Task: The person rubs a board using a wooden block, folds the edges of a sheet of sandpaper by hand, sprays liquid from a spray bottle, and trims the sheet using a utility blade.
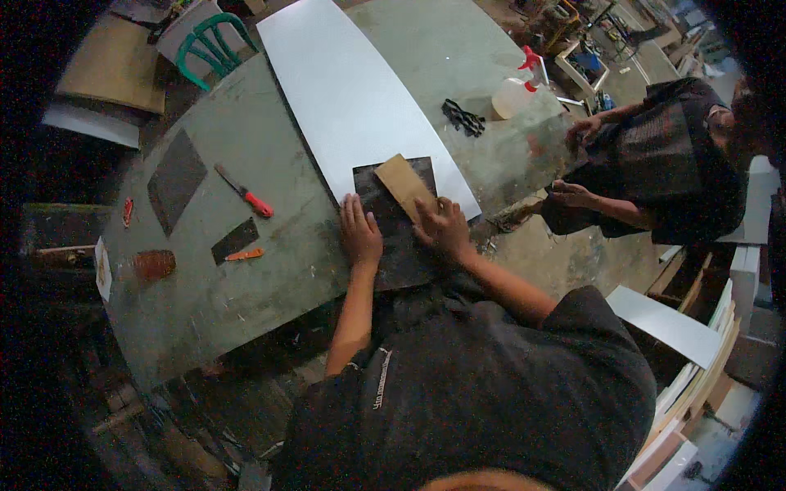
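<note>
A long white board (348,78) lies on the greenish table, its near end in front of me. Over that end rests a dark, thin sheet (370,182), which hangs toward the table's near edge. My left hand (361,236) lies with fingers stretched out at the sheet's left side and the board's edge. A flat tan block (399,180) sits slantwise on the sheet. Its near end is in my right hand (446,236), whose fingers bend over it and press it down.
Left on the table are a red-handled knife (255,204), an orange cutter (245,254), dark offcuts (176,182) and a brown jar (154,265). Right are a spray bottle (512,98) and a black crumpled strip (464,118). Another person (655,164) stands at the right; a green chair (214,49) is beyond.
</note>
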A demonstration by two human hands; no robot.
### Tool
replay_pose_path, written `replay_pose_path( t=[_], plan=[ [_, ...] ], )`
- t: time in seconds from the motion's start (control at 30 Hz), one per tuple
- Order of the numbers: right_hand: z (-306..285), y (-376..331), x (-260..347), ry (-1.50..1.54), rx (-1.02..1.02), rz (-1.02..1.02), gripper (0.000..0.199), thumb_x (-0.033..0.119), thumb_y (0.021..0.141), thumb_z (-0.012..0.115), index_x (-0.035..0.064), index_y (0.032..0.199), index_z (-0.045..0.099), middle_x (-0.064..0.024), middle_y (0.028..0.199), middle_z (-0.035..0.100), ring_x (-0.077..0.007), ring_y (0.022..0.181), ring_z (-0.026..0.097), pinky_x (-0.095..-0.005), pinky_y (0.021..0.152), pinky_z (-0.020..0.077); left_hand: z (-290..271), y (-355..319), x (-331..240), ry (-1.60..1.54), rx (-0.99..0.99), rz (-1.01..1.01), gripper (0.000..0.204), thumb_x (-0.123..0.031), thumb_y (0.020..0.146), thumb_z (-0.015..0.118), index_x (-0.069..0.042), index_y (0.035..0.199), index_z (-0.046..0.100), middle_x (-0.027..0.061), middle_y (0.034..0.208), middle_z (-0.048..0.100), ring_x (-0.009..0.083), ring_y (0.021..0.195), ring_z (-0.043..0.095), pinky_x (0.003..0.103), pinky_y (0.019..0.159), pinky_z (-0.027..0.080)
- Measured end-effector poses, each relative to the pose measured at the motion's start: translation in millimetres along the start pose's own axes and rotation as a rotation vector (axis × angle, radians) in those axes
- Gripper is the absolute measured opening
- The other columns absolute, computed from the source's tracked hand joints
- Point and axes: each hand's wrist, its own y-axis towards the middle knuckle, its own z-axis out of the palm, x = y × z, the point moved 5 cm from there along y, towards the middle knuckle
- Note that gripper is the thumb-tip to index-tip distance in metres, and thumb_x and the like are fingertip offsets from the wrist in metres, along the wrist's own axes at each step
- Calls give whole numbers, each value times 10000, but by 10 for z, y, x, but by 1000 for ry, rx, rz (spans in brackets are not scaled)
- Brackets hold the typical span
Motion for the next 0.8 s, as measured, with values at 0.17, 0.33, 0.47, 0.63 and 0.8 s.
replay_pose_path(
  t=[0.17,0.33,0.47,0.63,0.8],
  plan=[
    [97,-59,-19,-1,68,-25,728,404,812,733,293,1482,470,-226,1193,527,-404,1008,537,-489,808,488,168,-159,64,328,150,-48,543,-156,1019,435,-26,1533,320,188,1628,243,350,1520,196,546,1205,183],
    [19,503,-174,-31,25,49,741,420,804,738,294,1481,463,-189,1250,517,-381,1072,509,-486,869,450,153,-215,-198,181,116,-165,662,-208,993,499,-40,1568,217,207,1612,267,383,1492,247,571,1194,175],
    [87,516,142,-2,-30,-36,779,432,797,743,303,1499,432,-174,1311,484,-382,1113,486,-505,877,440,74,-43,545,-212,-168,-358,816,-326,919,664,-1,1535,238,275,1562,305,410,1447,308,497,1186,243],
    [266,390,368,-8,64,2,793,405,799,744,293,1510,411,-196,1303,473,-396,1106,487,-511,887,442,32,156,965,-341,-50,-618,728,-230,918,700,-2,1489,311,242,1427,436,366,1341,414,445,1099,346],
    [549,326,930,167,40,-99,814,367,780,760,250,1504,407,-220,1303,461,-410,1091,494,-489,865,466,-373,-25,1569,-253,-130,-651,602,-181,938,692,-13,1429,387,223,1465,427,349,1328,447,453,1059,375]
  ],
)
